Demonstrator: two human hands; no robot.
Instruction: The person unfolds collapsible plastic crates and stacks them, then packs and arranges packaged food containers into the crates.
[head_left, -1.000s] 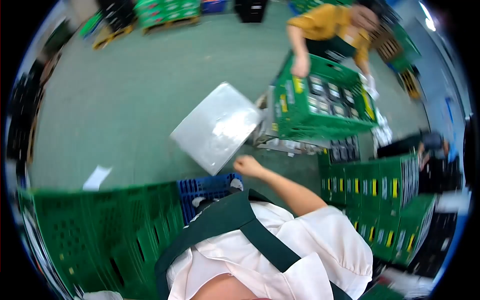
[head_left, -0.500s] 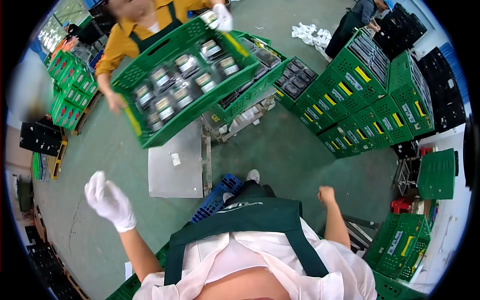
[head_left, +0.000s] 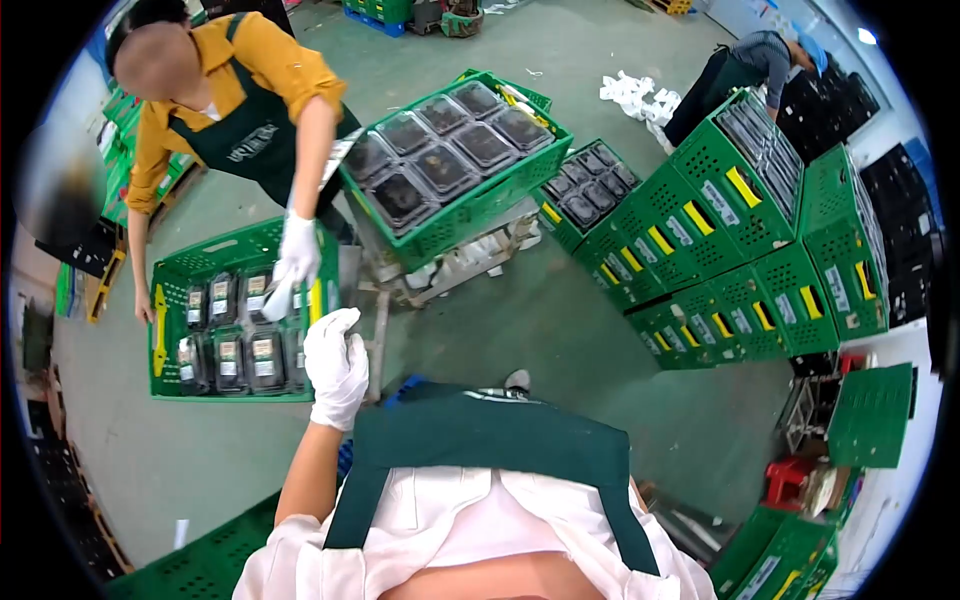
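My left hand (head_left: pixel 336 367), in a white glove, is raised beside the right end of a green crate (head_left: pixel 235 398). Its fingers are loosely bent and apart, with nothing visible in them; I cannot tell if it touches the crate. Two rows of labelled clear-lidded boxes (head_left: pixel 228 358) lie in that crate. A co-worker in a yellow shirt has a bare hand (head_left: pixel 143 305) at its left end and a gloved hand (head_left: pixel 297 250) above its right part, with something white at the fingers. My right hand is out of view.
A fuller green crate (head_left: pixel 420 240) of dark boxes rests on a stand ahead. Stacked green crates (head_left: pixel 700 260) with yellow handles fill the right side. Another person (head_left: pixel 745 75) bends behind them, near white scraps (head_left: pixel 640 98) on the floor.
The co-worker's crate came down from in front of the stand to lower left. My left hand moved right, beside its end. My right hand, visible before as a loose fist, left the view.
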